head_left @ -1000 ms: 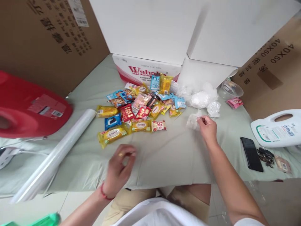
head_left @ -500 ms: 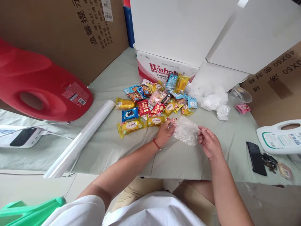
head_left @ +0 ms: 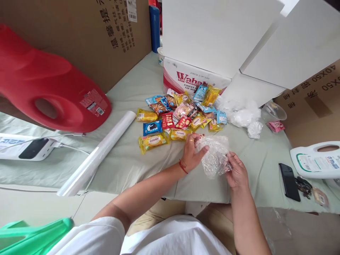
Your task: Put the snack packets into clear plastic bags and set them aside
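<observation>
A crumpled clear plastic bag hangs between my hands above the cloth-covered table. My right hand pinches its right edge between thumb and fingers. At the bag's left side is my left hand, with thumb and fingers apart; the thumb lies against the plastic. Just beyond my hands lies a pile of wrapped snacks: yellow packets, a blue packet, red packets and others. Another yellow packet is close to my left fingertips.
Crumpled clear bags lie right of the snacks. A plastic roll and a red jug stand left. Boxes, including a white one, line the back. A phone and white bottle are at right.
The bag has spread out and come slightly nearer to me. My left fingers have opened from a pinch, and my right hand has moved a little lower. The view has shifted slightly.
</observation>
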The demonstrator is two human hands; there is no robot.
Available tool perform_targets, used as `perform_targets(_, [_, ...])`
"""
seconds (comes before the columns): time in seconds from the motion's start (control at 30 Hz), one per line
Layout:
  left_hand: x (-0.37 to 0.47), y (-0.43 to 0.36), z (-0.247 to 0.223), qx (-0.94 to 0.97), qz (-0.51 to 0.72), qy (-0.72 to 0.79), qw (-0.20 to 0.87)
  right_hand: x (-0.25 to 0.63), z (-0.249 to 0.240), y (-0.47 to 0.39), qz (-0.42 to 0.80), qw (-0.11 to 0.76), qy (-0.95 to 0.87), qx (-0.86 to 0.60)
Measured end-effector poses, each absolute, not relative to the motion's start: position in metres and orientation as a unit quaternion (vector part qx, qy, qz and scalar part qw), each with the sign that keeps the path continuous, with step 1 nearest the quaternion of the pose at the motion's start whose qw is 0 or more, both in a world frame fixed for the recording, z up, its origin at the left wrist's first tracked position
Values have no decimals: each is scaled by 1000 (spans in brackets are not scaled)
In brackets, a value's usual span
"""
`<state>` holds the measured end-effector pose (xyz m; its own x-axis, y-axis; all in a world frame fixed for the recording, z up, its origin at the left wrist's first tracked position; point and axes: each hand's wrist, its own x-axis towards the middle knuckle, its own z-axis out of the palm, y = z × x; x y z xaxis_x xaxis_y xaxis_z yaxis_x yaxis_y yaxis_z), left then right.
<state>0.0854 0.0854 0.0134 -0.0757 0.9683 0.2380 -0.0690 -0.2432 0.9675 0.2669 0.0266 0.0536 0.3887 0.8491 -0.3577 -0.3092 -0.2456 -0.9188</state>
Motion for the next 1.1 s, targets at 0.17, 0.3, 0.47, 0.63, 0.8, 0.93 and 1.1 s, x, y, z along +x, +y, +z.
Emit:
perform_targets(0.17, [86, 72, 15, 685, 536, 392, 299, 257, 55, 20, 528, 575, -207, -590])
perform_targets(0.3, [83, 80, 17, 688, 510, 411, 312, 257, 55, 15, 528, 550, -221, -608])
perform_targets(0.47, [79, 95, 20, 476, 549, 372, 578, 275, 55, 1, 514, 552, -217, -620])
perform_targets(0.63, [75, 107, 18, 334, 537, 379, 675, 293, 55, -22, 503, 547, -204, -638])
perform_targets(0.8, [73, 109, 20, 305, 503, 398, 705, 301, 46, -41, 487, 480, -263, -680])
perform_targets(0.93, [77, 103, 21, 297, 497, 416, 701, 300, 49, -49, 205, 459, -406, -763])
perform_targets(1.1, [94, 85, 28, 281, 546, 437, 657, 258, 59, -55, 122, 419, -554, -709])
